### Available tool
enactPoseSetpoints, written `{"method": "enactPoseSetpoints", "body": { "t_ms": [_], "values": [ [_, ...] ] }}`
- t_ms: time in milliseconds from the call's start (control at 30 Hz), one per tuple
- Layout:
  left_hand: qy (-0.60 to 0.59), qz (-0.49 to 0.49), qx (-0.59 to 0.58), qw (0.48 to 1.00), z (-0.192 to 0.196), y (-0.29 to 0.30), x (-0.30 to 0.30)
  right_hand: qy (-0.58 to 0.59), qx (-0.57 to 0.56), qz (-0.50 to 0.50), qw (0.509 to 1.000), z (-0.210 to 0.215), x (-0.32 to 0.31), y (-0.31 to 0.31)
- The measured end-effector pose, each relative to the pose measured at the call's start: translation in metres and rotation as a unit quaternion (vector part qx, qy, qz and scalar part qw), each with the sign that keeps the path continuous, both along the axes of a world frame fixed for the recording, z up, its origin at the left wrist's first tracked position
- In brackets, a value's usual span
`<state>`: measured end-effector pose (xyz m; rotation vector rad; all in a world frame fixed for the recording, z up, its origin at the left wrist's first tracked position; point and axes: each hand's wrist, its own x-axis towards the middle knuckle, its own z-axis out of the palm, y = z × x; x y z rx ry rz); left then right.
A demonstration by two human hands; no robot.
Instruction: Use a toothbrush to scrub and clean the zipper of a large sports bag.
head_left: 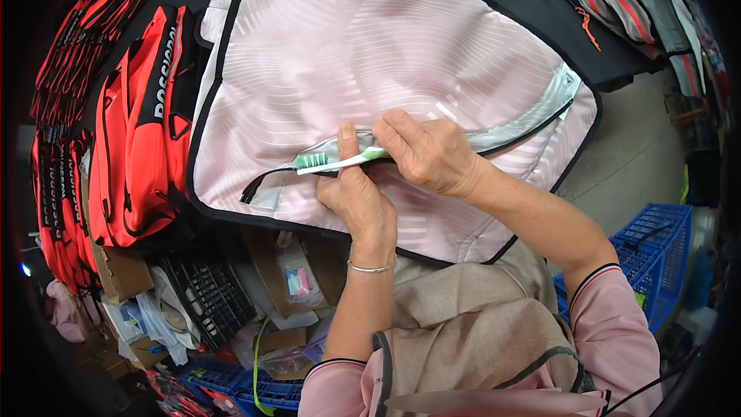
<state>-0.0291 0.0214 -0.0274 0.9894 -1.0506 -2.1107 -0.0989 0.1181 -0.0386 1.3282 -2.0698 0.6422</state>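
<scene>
A pale pink fabric panel [332,46] with black binding lies before me, with wavy lines printed on it. Across its lower part runs a slit with a black zip edge [532,130] and grey lining [505,130]. My right hand [436,153] is closed round the handle of a white and green toothbrush [332,164], whose bristles point left and up over the slit. My left hand [359,197] grips the panel at the slit, thumb up beside the brush; its other fingers are partly hidden. The brush crosses close by that thumb.
Red and black bags [139,123] are stacked at the left on the black table [532,0]. Grey bag pieces [617,0] lie at the far right. Below stand a cardboard box [266,262], a black crate [204,293] and a blue plastic crate [656,255].
</scene>
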Motion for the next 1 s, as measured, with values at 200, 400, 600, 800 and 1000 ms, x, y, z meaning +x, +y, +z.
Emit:
{"method": "enactPoseSetpoints", "body": {
  "t_ms": [200,400,600,800,1000],
  "values": [
    [0.017,0.018,-0.08,0.997,-0.011,0.007,0.0,-0.013,0.001,-0.006,1.0,-0.001,0.002,0.002],
    [0.024,0.007,-0.093,0.995,-0.017,0.005,0.002,-0.147,-0.045,-0.031,0.988,0.022,0.016,0.007],
    [0.026,0.001,-0.102,0.994,-0.015,0.008,0.001,-0.338,-0.157,-0.038,0.927,0.025,0.055,0.027],
    [0.018,-0.034,-0.086,0.996,-0.029,0.006,0.006,-0.333,-0.009,-0.122,0.935,0.021,0.082,0.02],
    [0.027,-0.024,-0.12,0.992,-0.033,0.005,0.005,-0.331,0.011,-0.194,0.923,-0.002,0.083,0.032]
  ]
}}
